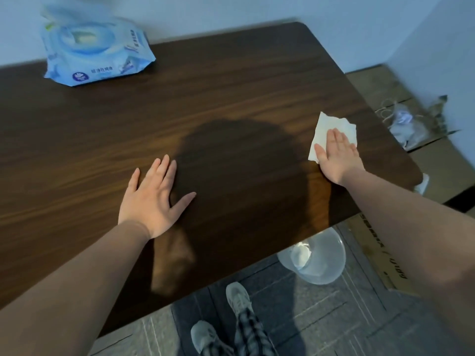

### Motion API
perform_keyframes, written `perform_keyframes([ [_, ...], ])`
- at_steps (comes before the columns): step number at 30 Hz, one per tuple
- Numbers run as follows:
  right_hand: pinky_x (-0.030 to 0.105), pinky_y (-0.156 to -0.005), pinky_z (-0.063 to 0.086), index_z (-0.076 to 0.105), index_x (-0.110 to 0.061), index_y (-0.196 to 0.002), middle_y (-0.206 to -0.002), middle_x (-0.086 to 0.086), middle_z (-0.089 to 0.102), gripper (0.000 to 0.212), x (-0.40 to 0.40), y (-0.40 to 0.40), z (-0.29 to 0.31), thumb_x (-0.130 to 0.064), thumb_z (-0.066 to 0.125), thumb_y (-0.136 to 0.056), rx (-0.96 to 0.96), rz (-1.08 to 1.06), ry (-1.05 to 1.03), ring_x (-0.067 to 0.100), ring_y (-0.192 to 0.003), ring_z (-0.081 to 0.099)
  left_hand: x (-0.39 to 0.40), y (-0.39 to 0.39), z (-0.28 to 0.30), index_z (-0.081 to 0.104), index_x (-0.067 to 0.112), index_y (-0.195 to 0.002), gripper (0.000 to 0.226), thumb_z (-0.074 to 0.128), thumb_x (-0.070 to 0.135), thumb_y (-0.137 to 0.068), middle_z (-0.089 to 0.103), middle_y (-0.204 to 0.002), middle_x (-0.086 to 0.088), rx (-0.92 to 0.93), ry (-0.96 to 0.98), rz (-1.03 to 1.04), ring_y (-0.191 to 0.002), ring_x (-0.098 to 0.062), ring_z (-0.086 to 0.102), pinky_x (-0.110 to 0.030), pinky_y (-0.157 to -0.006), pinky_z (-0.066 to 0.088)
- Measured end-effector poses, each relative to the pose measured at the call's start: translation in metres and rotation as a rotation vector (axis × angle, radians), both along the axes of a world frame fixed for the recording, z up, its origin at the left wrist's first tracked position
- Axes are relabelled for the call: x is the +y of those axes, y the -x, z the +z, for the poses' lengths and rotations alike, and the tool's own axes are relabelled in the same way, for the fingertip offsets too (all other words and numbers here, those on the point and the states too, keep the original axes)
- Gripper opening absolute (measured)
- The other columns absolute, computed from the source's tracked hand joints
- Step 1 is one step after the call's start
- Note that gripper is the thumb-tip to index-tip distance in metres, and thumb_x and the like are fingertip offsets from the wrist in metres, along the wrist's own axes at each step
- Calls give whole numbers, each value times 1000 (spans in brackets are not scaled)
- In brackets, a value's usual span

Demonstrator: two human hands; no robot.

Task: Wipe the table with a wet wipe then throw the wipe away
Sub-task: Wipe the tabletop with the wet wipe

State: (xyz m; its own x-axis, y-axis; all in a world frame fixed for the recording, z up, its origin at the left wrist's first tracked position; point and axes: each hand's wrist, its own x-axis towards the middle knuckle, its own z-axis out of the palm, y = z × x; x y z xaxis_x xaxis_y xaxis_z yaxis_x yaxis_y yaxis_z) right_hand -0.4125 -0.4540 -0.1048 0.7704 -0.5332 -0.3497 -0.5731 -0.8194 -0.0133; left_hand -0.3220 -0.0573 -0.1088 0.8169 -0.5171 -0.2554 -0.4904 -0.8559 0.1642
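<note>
Flat, fingers extended, the right hand [338, 155] presses the wet wipe [334, 134] onto the dark wooden table [231, 86] at 3 o'clock — no clenching. Left hand [151, 199] lies open on the tabletop near centre. Wipe pack [95, 50] at 11 o'clock; clear basin [314, 258] — apparently holding used wipes — at 5 o'clock.

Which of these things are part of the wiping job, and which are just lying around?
Job: wipe under right hand; table; wipes pack; clear bin on the floor; left hand flat on the table.

Lying about: cardboard boxes; bag.
</note>
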Motion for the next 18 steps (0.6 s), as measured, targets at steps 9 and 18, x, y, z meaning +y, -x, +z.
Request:
perform_keyframes([
  [9,41,-116,-5,-11,-14,-149,-159,5,-14,66,46,-15,4,-52,7,-97,42,47,-28,22,-145,-12,5,4,10,-5,24,-151,82,24,68,-89,-12,-159,7,82,26,61,-144,-10,-13,-41,-117,-7],
  [18,42,-115,-7,-8,-15,-149,-160,3,-9,67,190,-68,0,-53,10,-97,12,295,-40,20,-146,-11,130,23,17,-5,22,-151,84,19,70,-87,-12,-159,6,79,43,300,-144,-9,-14,-39,-117,-6],
])
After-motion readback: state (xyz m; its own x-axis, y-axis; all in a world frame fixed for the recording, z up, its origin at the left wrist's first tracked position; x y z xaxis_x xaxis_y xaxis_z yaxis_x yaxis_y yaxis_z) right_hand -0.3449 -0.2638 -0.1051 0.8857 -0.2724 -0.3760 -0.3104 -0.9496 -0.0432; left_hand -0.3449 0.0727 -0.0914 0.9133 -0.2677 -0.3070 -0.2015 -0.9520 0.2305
